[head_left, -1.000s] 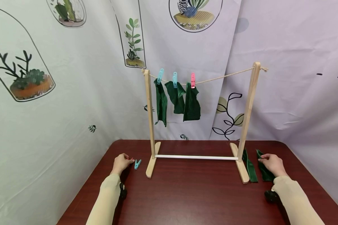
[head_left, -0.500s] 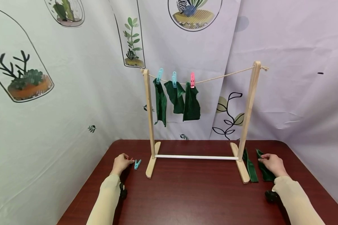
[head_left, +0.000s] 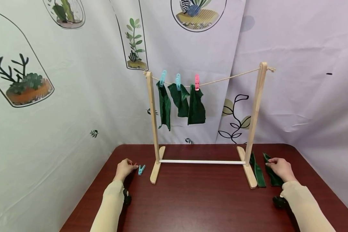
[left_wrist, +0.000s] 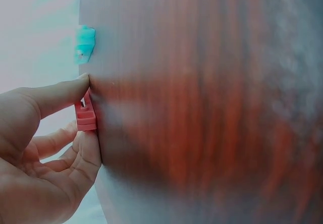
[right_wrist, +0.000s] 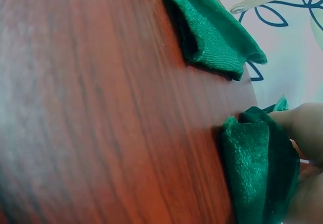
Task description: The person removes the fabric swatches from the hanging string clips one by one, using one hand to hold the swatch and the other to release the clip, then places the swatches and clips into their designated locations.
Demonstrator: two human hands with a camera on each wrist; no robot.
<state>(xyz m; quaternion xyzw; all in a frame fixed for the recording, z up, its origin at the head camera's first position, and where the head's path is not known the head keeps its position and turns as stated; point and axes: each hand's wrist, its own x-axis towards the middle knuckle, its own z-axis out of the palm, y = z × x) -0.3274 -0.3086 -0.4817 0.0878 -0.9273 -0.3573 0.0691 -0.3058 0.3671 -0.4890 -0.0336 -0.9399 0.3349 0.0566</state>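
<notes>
At the table's left, my left hand (head_left: 124, 169) pinches a red clothespin (left_wrist: 86, 119) between thumb and fingers, low at the tabletop. Just beyond its fingertips lies a light-blue clothespin (head_left: 141, 169). Over on the right, my right hand (head_left: 282, 169) pinches the far end of a dark green velvety cloth (head_left: 274, 178), whose near end lies on the table. The right wrist view shows the thumb against this cloth; part of the hand falls outside that frame. A second green cloth (head_left: 258, 175) lies to its left, apart from the hand.
Between both hands stands a wooden rack (head_left: 256, 112) with a sagging rope (head_left: 232, 77). Several green cloths hang from it: one (head_left: 164, 108) by the left post, another (head_left: 196, 108) under a pink clothespin (head_left: 197, 82). A white rod (head_left: 203, 161) joins the feet. Patterned fabric hangs behind.
The head view has shifted very slightly. Both hands keep their places and grips, and the cloths and clothespins stay where they were.
</notes>
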